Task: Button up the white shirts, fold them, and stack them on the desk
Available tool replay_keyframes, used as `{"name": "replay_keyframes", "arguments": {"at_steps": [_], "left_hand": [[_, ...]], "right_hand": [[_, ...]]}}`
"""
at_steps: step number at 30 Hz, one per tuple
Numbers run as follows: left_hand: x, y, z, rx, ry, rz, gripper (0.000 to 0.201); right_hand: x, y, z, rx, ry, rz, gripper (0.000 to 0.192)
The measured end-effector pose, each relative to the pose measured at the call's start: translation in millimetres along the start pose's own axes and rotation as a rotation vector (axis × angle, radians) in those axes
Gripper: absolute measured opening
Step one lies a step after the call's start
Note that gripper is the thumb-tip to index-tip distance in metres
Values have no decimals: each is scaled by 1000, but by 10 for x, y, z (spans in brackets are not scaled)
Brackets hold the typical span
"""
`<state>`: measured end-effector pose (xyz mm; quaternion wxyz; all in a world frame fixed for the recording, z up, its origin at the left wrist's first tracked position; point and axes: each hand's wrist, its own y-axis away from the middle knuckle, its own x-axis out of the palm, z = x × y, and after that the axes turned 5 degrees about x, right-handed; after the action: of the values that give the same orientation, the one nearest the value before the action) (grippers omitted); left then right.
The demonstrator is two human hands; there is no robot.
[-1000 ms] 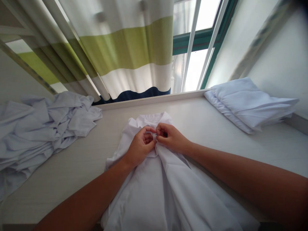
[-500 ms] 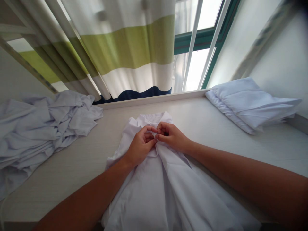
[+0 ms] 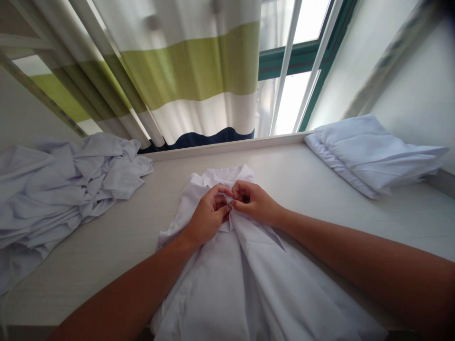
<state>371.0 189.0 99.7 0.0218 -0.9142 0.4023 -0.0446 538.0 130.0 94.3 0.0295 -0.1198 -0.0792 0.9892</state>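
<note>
We are pinching the white shirt (image 3: 249, 279) near its collar, left hand (image 3: 208, 215) and right hand (image 3: 254, 203) closed on the cloth, fingertips meeting. The shirt is lying on the counter (image 3: 113, 237), trailing below our grip. Pulling unevenly could be slipping the placket loose. No writing is showing anywhere.

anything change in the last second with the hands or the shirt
Barely anything. Both the left hand and the right hand stay pinched together on the front of the white cotton shirt near its collar, with only tiny finger shifts. The crumpled white clothes pile and the folded white stack lie as before.
</note>
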Motion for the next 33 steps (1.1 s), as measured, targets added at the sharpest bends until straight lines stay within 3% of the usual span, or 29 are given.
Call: {"name": "replay_keyframes", "arguments": {"at_steps": [12, 25, 33], "left_hand": [[6, 12, -27, 46, -81, 13, 19], [-7, -9, -8, 29, -46, -24, 28], [-4, 11, -33, 34, -94, 5, 23]], "right_hand": [[10, -19, 20, 8, 40, -24, 17], [-36, -25, -21, 59, -135, 9, 16], [-17, -33, -35, 65, -208, 42, 18]]}}
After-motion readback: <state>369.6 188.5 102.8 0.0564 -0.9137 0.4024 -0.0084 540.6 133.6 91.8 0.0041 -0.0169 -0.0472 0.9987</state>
